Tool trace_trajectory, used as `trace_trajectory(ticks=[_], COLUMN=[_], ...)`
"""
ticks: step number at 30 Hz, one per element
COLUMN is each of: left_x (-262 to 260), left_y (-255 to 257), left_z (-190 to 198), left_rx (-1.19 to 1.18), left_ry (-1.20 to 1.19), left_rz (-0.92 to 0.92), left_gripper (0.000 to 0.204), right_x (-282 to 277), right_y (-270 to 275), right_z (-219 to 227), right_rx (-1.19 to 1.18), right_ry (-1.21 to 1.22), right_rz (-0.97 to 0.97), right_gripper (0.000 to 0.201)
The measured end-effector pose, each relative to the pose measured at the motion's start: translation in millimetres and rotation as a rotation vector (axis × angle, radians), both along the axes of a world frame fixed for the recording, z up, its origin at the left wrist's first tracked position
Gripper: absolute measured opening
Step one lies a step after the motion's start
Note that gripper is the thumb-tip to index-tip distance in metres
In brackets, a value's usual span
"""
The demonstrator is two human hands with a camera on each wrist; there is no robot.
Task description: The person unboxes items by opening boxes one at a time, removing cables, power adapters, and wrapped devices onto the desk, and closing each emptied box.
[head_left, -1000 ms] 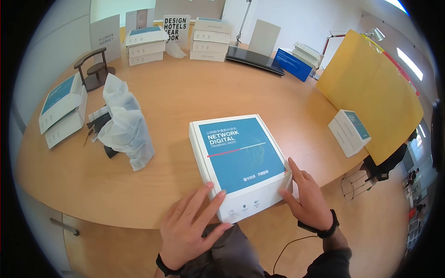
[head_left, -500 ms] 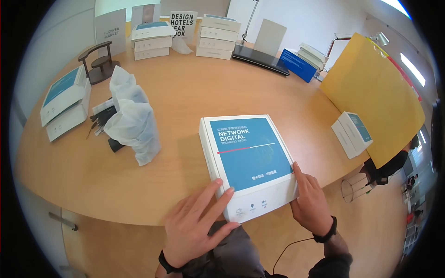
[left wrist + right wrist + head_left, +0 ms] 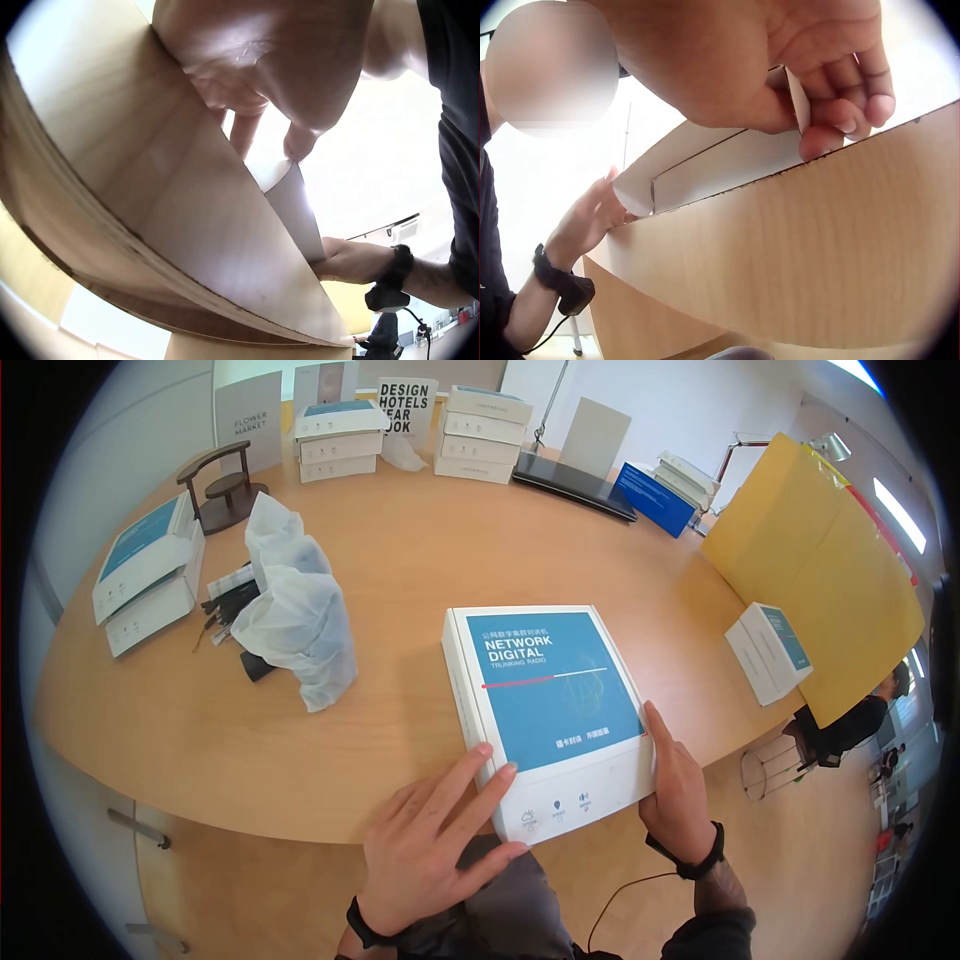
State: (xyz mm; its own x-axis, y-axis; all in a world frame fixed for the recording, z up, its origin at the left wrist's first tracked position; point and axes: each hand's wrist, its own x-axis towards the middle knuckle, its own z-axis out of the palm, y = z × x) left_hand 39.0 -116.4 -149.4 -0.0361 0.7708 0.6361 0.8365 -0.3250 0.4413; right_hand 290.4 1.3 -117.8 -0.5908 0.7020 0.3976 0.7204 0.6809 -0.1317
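A white box (image 3: 560, 705) with a blue "NETWORK DIGITAL" lid lies at the table's near edge, its front end facing me. Two extended fingertips of my left hand (image 3: 425, 850) touch its near left corner, and that thumb reaches along the lower front edge. My right hand (image 3: 678, 795) grips the near right corner, index finger straight along the side. In the right wrist view, the curled fingers (image 3: 825, 142) and the thumb have the box corner between them. The left wrist view has the left thumb (image 3: 300, 142) at a box corner.
On the wooden table (image 3: 450, 550), a white wrapped bundle (image 3: 300, 610) stands left beside dark cables (image 3: 232, 600). More boxes lie at left (image 3: 150, 565), and stacked boxes (image 3: 483, 435) stand at the back. A smaller white box (image 3: 768, 652) is at right, before a yellow panel (image 3: 810, 560).
My right thumb has left the box's front face, and that hand now grips the corner lower down. The box has shifted slightly right; the whole view has also drifted right. The left fingers stay on their corner.
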Motion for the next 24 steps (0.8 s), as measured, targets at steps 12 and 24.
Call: trace_trajectory(ticks=[12,24], left_x=[3,9], left_y=[2,14], left_z=[0,-20], left_rx=[0.028,0.222], left_ry=[-0.016,0.092], left_rz=[0.062,0.188], left_gripper=[0.051,0.04], right_x=[11,4], right_y=[6,33], right_z=[17,10], right_rx=[-0.212,-0.112], right_ry=[0.041,0.136], right_rz=[0.039,0.241], right_gripper=[0.08,0.057])
